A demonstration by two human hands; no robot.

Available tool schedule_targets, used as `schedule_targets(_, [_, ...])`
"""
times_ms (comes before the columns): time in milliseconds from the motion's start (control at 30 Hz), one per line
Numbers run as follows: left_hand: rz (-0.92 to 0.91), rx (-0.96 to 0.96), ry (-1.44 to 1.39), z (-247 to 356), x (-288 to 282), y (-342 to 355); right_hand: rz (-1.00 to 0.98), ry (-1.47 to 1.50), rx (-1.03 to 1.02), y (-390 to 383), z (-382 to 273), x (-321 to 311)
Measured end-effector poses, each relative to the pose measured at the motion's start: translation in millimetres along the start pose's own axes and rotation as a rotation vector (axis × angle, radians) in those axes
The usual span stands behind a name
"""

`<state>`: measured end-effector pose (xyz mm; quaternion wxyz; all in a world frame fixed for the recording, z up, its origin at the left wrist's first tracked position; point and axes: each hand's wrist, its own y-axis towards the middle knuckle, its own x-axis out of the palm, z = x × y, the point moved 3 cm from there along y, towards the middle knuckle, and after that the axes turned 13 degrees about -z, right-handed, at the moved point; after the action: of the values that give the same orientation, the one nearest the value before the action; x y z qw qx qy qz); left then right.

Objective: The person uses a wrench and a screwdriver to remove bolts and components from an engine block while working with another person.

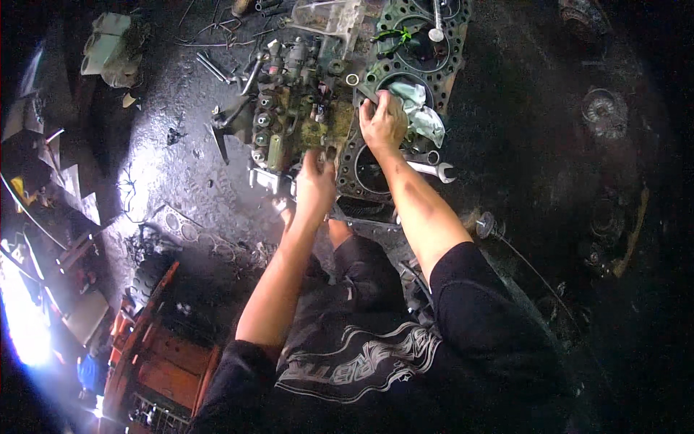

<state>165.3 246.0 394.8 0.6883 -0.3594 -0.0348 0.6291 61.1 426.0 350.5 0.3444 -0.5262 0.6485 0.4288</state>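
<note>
Nearest, the left hand (315,184) presses its fingers closed on the near edge of the grimy, greenish cast-metal pump body (300,116) lying on the oily black floor (181,166), apparently steadying it. Just beyond, the right hand (383,123) lies with fingers curled over the body's right edge, touching a pale crumpled rag (423,116); whether it grips anything I cannot tell. Underneath sits a dark perforated metal head gasket (405,50). A silver open-ended spanner (434,171) lies beside the right forearm.

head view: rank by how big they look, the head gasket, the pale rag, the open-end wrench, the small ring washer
1. head gasket
2. pale rag
3. open-end wrench, partly hidden by the right forearm, so its place against the rag is unsure
4. ring washer
</note>
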Motion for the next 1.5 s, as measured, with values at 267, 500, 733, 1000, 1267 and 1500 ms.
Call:
schedule_targets(267, [-0.025,0.211,0.237,78.7,-37.8,62.5,-0.052,0.014,0.091,2.7,6.5,1.5])
schedule_targets(500, [-0.145,0.190,0.536,53.4,-54.1,15.0,-0.122,0.049,0.170,3.9,18.0,7.1])
schedule_targets(733, [-0.049,0.135,0.303,-9.4,-28.7,-21.8,-0.069,-0.087,0.124,6.3,12.3,9.5])
schedule_targets(1000, [-0.213,0.038,0.136,-16.4,-22.9,-21.9,-0.099,-0.145,0.120,8.7,9.1,11.6])
schedule_targets(1267, [-0.127,0.337,0.514,66.1,-18.4,94.9,-0.178,-0.142,0.143,9.1,8.7,11.7])
schedule_targets(1500, [-0.171,0.376,0.903,84.4,-5.2,137.5,-0.228,-0.126,0.175,9.8,11.5,10.1])
